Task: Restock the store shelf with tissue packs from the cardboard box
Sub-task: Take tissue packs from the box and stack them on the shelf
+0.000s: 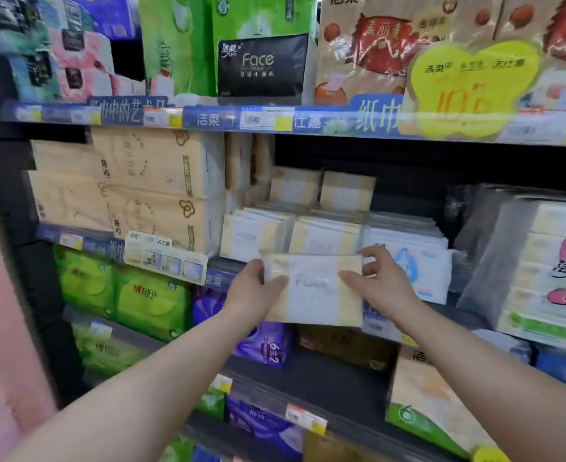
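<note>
As the two arms are reaching in, shelf unit: it is filling the whole view, its tiers running left to right with price rails along the front edges.
Open room: a dark gap is lying above and behind the low stacks on the middle tier, running up to the underside of the tier above.
Beige bulk packs: they are sitting stacked at the left of the middle tier, reaching nearly to the tier above and walling that side of the gap.
Clear-wrapped multipack: it is standing at the right of the middle tier, its near corner jutting past the shelf edge.
Green packs: they are lying one tier down, at the left.
Face stacks: two low piles of cream-and-white packs are sitting side by side at the front edge, with more packs standing behind them.
White-and-blue packs: they are piling up just beside the right-hand stack.
Tissue pack: it is hanging in the air before the middle tier's front edge, its top edge overlapping the feet of the two stacks; contact cannot be told.
Left hand: it is gripping the pack's left edge, thumb lying across the front.
Right hand: it is gripping the right edge, fingers curling over the top corner.
</note>
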Motion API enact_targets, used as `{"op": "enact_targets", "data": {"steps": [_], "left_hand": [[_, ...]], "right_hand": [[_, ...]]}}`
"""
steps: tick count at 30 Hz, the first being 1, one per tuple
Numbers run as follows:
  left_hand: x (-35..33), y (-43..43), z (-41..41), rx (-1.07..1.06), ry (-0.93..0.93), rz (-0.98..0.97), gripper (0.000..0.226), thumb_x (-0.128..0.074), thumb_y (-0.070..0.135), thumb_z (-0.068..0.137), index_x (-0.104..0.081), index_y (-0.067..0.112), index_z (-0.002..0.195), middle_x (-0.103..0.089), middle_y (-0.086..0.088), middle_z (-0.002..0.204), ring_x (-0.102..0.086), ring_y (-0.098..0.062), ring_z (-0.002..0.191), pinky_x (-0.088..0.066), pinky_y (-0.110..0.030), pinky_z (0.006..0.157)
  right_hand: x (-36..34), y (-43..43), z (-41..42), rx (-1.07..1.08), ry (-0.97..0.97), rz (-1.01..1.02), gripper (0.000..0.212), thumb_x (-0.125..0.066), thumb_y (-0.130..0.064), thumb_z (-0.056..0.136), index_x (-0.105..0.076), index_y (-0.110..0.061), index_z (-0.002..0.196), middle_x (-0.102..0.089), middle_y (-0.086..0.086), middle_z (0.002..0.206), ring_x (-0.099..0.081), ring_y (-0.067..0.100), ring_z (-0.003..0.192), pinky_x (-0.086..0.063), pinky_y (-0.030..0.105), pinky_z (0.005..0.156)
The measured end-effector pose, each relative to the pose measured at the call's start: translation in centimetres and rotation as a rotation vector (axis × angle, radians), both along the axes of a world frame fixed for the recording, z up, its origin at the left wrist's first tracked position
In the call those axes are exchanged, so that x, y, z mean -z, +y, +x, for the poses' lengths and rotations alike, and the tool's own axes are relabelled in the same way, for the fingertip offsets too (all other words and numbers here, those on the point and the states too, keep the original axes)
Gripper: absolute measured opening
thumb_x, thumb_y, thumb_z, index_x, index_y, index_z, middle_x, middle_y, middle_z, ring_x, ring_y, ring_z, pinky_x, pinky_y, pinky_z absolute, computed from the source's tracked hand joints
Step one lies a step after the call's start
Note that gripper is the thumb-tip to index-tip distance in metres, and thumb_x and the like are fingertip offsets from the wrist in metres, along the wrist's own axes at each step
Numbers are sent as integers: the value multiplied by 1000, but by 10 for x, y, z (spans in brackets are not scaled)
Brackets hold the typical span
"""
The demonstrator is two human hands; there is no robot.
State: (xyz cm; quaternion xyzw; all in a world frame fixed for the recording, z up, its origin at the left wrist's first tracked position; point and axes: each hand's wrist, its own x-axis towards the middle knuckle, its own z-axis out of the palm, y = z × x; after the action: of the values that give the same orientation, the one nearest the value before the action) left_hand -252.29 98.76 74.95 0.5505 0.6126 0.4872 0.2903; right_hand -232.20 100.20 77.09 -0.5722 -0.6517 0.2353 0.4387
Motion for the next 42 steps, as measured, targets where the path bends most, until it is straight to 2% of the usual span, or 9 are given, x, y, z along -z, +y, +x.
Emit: {"op": "enact_targets", "data": {"steps": [3, 8, 12, 16, 20, 26, 31, 34, 42], "left_hand": [[-14, 39, -2, 10, 60, 35, 19, -64, 25, 86, -57, 12, 98, -66, -7, 100, -62, -26, 94, -52, -39, 85], [-21, 103, 0, 17, 131, 38, 29, -68, 24, 82, -55, 7, 101, -64, -10, 98, -62, -29, 94, -53, -42, 82], [-21, 139, 7, 15, 162, 45, 31, -67, 23, 85, -41, 18, 101, -52, 6, 83, -57, -23, 82, -52, -35, 65], [-21, 163, 10, 18, 353, 51, 44, -66, 30, 84, -37, 23, 116, -57, 1, 98, -63, -30, 87, -56, -43, 73], [-18, 173, 4, -104, 812, 251, 64, -61, 49, 81, -38, 21, 133, -50, -3, 126, -47, -24, 116, -41, -34, 91], [-14, 185, -12, 105, 1028, 369, 77, -56, 57, 81, -22, 34, 146, -15, 5, 155, -4, -24, 144, -7, -40, 112], [-15, 193, -23, 337, 1183, 332, 96, -58, 62, 77, -4, 31, 151, -2, 9, 160, 15, -20, 146, 16, -50, 113], [-15, 196, -24, 367, 1252, 340, 99, -59, 61, 77, -2, 30, 151, -1, 7, 160, 14, -20, 146, 17, -51, 113], [-10, 207, -15, 348, 1232, 371, 93, -60, 52, 82, -2, 25, 151, -3, 3, 159, 7, -24, 147, 12, -49, 115]], "right_hand": [[-5, 40, 0, 12, -9, 28, 37, -70, -28, 83, -41, -24, 107, -56, 2, 89, -57, 21, 80, -42, 28, 60], [-6, 95, 9, 29, -90, 80, 38, -71, -28, 82, -41, -22, 105, -57, 0, 86, -57, 23, 82, -42, 31, 68], [-5, 119, 13, 85, -201, 76, 38, -68, -32, 84, -42, -22, 110, -56, -4, 88, -57, 22, 85, -41, 31, 69], [-4, 129, 18, 198, -428, 118, 41, -66, -44, 83, -49, -21, 112, -58, -1, 105, -56, 22, 101, -45, 34, 80], [-4, 129, 16, 286, -754, 163, 54, -58, -58, 82, -50, -22, 121, -49, 0, 122, -47, 22, 115, -39, 32, 89], [0, 124, 8, 311, -770, 181, 66, -58, -56, 83, -38, -26, 139, -41, -2, 138, -35, 21, 129, -32, 32, 102], [4, 115, 0, 215, -986, 90, 94, -55, -67, 74, -14, -31, 150, -7, -8, 159, 8, 21, 147, -5, 37, 117], [8, 115, -3, 224, -1055, 44, 97, -61, -58, 79, -3, -29, 151, -1, -7, 160, 18, 22, 146, 9, 43, 117], [7, 123, -10, 295, -1059, 8, 92, -61, -55, 81, -7, -29, 150, -12, -7, 157, 15, 25, 147, 14, 52, 114]]}}
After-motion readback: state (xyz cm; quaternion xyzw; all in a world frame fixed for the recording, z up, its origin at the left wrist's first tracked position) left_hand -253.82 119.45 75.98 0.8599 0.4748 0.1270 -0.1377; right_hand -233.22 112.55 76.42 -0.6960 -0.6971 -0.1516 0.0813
